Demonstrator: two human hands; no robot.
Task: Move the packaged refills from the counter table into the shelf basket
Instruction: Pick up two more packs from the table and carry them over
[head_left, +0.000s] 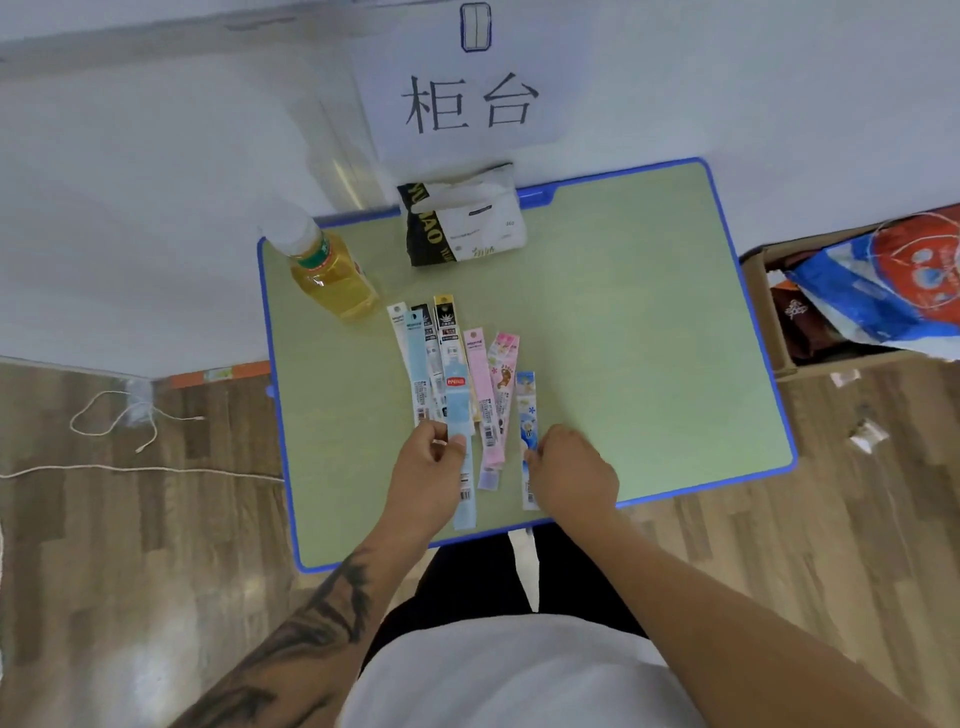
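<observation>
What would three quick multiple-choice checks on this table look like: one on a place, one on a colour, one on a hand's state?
1. Where does the bottle stand?
A. far-left corner of the table
B. near-right corner
C. on the floor

2. What colour is the table's rim?
A. red
B. blue
C. black

3. What is the left hand doing?
A. lying flat on bare table
B. gripping the bottle
C. pinching a light blue refill pack

Answers:
1 A, it stands by the far-left edge, left of the tissue pack.
2 B, a blue border rings the green top.
3 C, its thumb and fingers close on that pack, while the right hand touches another refill pack.
</observation>
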